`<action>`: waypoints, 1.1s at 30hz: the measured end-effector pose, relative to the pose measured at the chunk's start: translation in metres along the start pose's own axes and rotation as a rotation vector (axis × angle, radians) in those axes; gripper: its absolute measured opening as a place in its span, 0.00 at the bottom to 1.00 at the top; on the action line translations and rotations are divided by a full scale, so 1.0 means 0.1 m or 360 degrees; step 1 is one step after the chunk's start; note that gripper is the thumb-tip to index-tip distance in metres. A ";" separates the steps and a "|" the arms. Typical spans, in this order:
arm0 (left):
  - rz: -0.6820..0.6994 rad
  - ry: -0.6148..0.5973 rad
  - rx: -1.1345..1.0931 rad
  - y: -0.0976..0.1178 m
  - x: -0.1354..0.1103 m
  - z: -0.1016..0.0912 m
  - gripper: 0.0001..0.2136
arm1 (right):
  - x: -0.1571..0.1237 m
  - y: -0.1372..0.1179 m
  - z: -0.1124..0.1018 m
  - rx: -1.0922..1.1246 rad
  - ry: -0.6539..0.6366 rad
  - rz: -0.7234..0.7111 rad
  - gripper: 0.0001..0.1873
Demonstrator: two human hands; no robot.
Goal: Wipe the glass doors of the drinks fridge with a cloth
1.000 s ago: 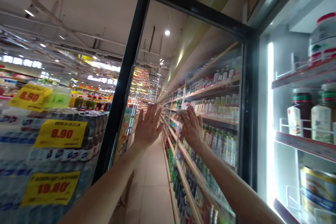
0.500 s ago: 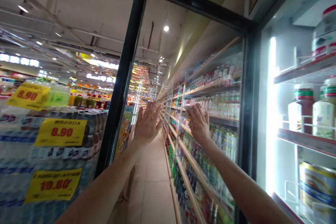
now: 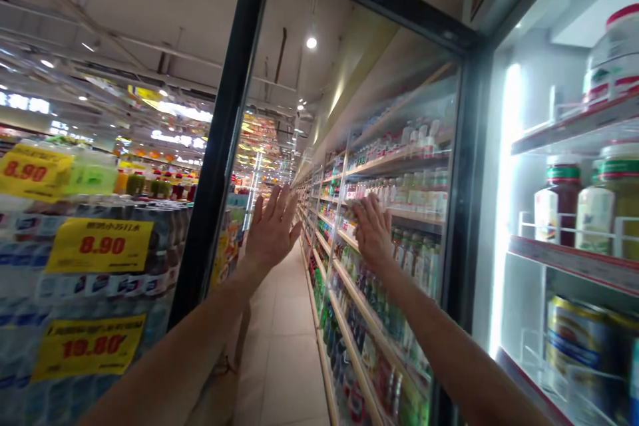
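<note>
A glass door (image 3: 319, 6) with a black frame stands swung out from a lit drinks cooler. My left hand (image 3: 272, 229) is stretched toward the glass, fingers spread and holding nothing that I can see. To its right, my right hand (image 3: 374, 233) is raised at about the same height with its fingers extended. Both palms face the pane; whether they press on it is hard to tell. Beside the right fingertips is a greyish patch, too unclear to make out. Shelves of drinks show in the pane behind the hands.
The cooler's wire-fronted shelves (image 3: 574, 249) hold bottles (image 3: 556, 203) and cans (image 3: 576, 336) at the right. Stacked packs of drinks with yellow price signs (image 3: 102, 245) stand at the left. A pale tiled floor (image 3: 289, 346) shows in the glass.
The whole view has shifted slightly, so the door, signs and cooler sit a little further left. Both hands keep their raised, outstretched pose before the glass.
</note>
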State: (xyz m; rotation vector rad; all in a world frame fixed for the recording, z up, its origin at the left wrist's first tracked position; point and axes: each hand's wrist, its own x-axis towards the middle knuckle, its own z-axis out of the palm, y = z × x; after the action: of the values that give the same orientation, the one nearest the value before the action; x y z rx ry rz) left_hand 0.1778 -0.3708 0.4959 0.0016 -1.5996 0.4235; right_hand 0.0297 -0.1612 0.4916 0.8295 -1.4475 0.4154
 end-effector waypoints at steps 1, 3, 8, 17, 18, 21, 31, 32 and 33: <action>0.0000 -0.0003 0.0011 0.00 0.00 0.00 0.27 | -0.02 0.12 -0.03 -0.0015 0.0031 0.0154 0.26; 0.0000 0.0006 0.0033 0.01 -0.01 -0.01 0.26 | -0.04 0.41 -0.09 -0.0048 0.0196 0.0637 0.26; -0.0018 0.0021 0.0005 0.02 -0.01 0.00 0.27 | -0.05 0.37 -0.02 -0.0034 0.0361 0.0867 0.28; 0.0001 -0.0011 0.0038 0.00 -0.02 0.03 0.26 | -0.30 0.09 -0.02 -0.0021 0.0048 0.0227 0.25; -0.0005 -0.0017 0.0032 0.01 -0.02 0.02 0.26 | -0.30 0.24 -0.06 -0.0036 0.0112 0.0495 0.25; -0.0014 -0.0010 0.0013 0.01 -0.01 0.02 0.26 | -0.27 0.45 -0.11 -0.0034 0.0291 0.1036 0.27; -0.0203 -0.0005 -0.0026 0.20 -0.25 0.05 0.26 | -0.47 -0.21 0.00 0.0027 0.0019 0.0077 0.25; -0.0213 -0.0001 -0.0034 0.25 -0.33 0.05 0.26 | -0.48 -0.05 -0.02 0.0013 0.0085 0.0291 0.25; -0.0201 0.0003 -0.0040 0.29 -0.40 0.05 0.27 | -0.47 0.12 -0.05 0.0004 0.0162 0.0525 0.25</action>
State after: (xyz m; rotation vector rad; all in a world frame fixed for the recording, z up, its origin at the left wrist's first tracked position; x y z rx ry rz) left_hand 0.1691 -0.3555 0.4496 0.0825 -1.5934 0.3050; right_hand 0.0190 -0.1390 0.4494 0.5619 -1.4914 0.6983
